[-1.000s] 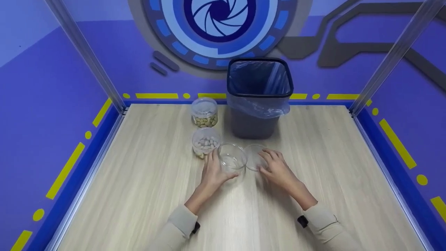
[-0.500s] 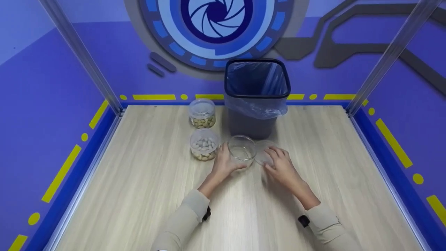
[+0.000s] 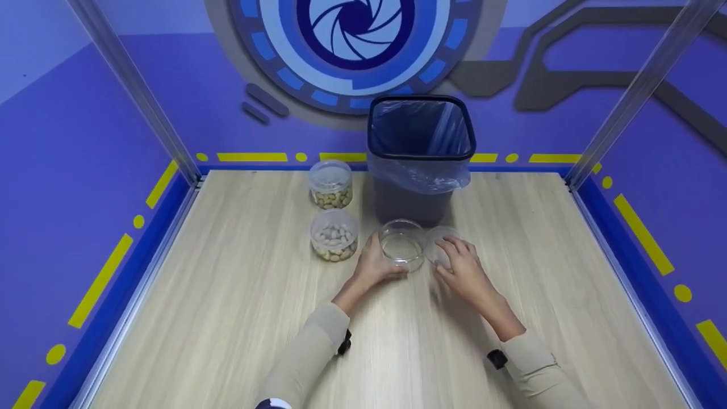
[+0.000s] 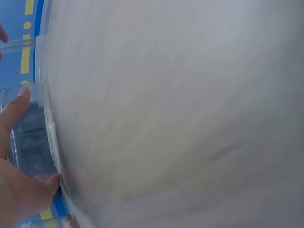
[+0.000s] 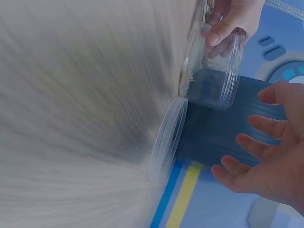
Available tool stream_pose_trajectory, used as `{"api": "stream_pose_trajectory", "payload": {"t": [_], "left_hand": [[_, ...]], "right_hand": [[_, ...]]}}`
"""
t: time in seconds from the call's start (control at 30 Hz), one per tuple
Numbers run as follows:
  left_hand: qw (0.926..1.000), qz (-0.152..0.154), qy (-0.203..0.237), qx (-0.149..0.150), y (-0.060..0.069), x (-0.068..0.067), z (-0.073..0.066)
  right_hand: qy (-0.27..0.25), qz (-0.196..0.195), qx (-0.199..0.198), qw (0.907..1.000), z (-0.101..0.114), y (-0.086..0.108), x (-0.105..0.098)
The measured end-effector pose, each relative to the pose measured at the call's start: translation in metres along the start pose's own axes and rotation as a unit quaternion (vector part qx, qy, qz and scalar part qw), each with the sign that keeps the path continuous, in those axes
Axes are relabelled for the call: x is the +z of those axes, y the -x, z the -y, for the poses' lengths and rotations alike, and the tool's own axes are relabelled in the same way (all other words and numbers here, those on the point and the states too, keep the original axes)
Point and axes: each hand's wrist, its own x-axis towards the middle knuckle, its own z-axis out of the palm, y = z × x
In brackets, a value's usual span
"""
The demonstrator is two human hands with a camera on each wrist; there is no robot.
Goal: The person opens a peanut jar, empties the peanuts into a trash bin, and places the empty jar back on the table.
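My left hand (image 3: pixel 374 266) grips a clear plastic jar (image 3: pixel 402 245) standing on the table, thumb and fingers round its side. No contents are visible in that jar. Against its right side lies a clear round lid (image 3: pixel 434 250) on the tabletop. My right hand (image 3: pixel 464 271) hovers over the lid with fingers spread. In the right wrist view a gap shows between those fingers and the lid (image 5: pixel 168 135). Left of my left hand stands a lidded jar of nuts (image 3: pixel 334 236). Behind it is a second jar of nuts (image 3: pixel 331 184).
A dark bin (image 3: pixel 412 199) with a clear liner stands at the back, just behind the clear jar. Blue-purple walls (image 3: pixel 255 130) border the wooden table (image 3: pixel 238 272) at the back and both sides.
The clear jar has moved right and slightly back with my left hand, away from the jars of nuts. The lid and my right hand have shifted a little to the right.
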Motion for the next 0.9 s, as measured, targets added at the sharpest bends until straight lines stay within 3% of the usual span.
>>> {"api": "stream_pose_trajectory", "payload": {"t": [0.2, 0.53, 0.67, 0.9], "left_hand": [[0.9995, 0.025, -0.015, 0.009, -0.004, 0.007, -0.008], [0.9990, 0.038, 0.017, 0.018, -0.011, 0.014, -0.010], [0.9984, 0.041, 0.034, 0.017, -0.010, 0.014, -0.011], [0.9969, 0.079, 0.004, 0.001, -0.008, 0.006, -0.011]], "right_hand": [[-0.005, -0.001, 0.005, 1.0000, 0.002, -0.001, -0.003], [-0.006, -0.003, 0.007, 1.0000, 0.002, -0.006, -0.005], [-0.004, -0.005, 0.002, 1.0000, 0.004, -0.009, -0.004], [-0.004, 0.006, -0.001, 1.0000, 0.006, -0.009, -0.006]]}}
